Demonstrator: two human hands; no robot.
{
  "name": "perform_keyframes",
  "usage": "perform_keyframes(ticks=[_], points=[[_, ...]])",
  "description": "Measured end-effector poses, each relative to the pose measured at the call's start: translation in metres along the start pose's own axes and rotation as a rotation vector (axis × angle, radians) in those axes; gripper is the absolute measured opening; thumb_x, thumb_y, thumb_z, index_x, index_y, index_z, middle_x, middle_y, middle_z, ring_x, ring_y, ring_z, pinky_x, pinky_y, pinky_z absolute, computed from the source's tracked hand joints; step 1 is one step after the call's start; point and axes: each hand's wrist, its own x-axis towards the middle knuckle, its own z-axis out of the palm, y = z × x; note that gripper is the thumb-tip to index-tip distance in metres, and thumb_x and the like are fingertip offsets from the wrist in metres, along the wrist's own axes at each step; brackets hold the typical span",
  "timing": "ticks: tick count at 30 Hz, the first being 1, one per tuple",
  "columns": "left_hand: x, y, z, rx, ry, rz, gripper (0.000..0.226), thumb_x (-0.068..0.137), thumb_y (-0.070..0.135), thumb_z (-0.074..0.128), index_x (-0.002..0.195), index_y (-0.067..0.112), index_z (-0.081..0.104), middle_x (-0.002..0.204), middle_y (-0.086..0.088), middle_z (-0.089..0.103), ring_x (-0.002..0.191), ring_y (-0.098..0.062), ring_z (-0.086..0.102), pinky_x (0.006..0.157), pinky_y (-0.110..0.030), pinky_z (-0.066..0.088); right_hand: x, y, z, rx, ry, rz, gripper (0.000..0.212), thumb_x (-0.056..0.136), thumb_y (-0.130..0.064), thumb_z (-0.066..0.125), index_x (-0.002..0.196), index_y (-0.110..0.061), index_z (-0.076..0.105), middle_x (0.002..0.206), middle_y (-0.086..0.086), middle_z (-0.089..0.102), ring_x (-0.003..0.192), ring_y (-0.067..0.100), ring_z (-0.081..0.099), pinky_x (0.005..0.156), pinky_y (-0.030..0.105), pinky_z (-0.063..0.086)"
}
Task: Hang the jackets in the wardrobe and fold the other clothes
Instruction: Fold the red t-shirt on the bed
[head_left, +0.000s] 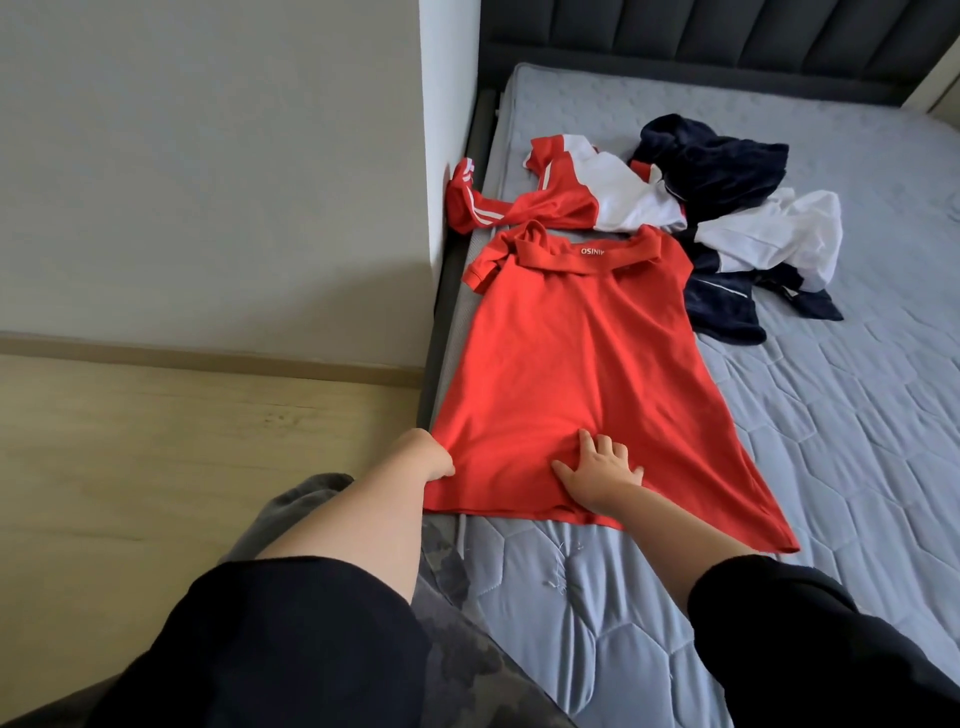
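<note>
- Head view: I have the red shirt (571, 364) laid flat on the grey mattress (810, 467). Its collar points away toward the headboard (727, 26) and its hem is nearest me.
- My left hand (431, 460) is curled on the shirt's left side edge, just above the hem, where the cloth hangs over the side of the bed. The fingertips are tucked into the fabric, so I read this as a pinch on that edge. I judge it is there to keep the side taut.
- My right hand (597, 475) lies flat with fingers spread on the lower middle of the shirt, holding nothing. The cloth puckers slightly at the fingertips. I take this as pressing and smoothing so the body lies even before a fold.
- The far sleeve on the left is crumpled under the collar, and it may need flattening first.
- Beyond the collar is the unsorted pile. A red-and-white jacket (613, 197) has one striped sleeve trailing off the bed against the wall (447, 104). A navy garment (711, 161) and a white garment (774, 234) lie tangled beside it.
- My judgement is that the shirt is spread out but not yet folded, and the jackets are not yet hung.
</note>
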Motion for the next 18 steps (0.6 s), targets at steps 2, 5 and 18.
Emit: perform_keyframes(ticks=[2,5,18], points=[[0.006,0.004,0.002,-0.169,0.049,0.014,0.034,0.088,0.021,0.056,0.117,0.001,0.056,0.120,-0.016,0.060,0.108,-0.032,0.059,0.079,-0.029,0.045,-0.003,0.001,0.002,-0.031,0.063,-0.025,0.073,0.090,-0.060,0.034,0.148,-0.018,0.017,0.147,0.005,0.026,0.135,0.028,0.022,0.107,0.056,0.022],[0.018,0.014,0.001,-0.372,0.120,0.011,0.032,0.090,0.017,0.049,0.112,-0.004,0.060,0.115,-0.022,0.062,0.105,-0.036,0.059,0.076,-0.030,0.043,0.001,-0.002,-0.003,-0.012,0.194,-0.031,0.060,0.090,-0.055,0.040,0.134,-0.014,0.039,0.134,0.010,0.039,0.126,0.030,0.032,0.103,0.049,0.029],[0.107,0.076,-0.022,-1.098,-0.002,0.012,0.016,0.083,0.022,0.067,0.078,0.008,0.060,0.086,-0.009,0.062,0.082,-0.023,0.058,0.076,-0.035,0.047,0.097,-0.052,-0.036,0.176,0.320,-0.079,0.059,0.091,-0.040,0.045,0.142,-0.014,0.030,0.155,0.007,0.014,0.142,0.026,0.009,0.110,0.058,0.014]])
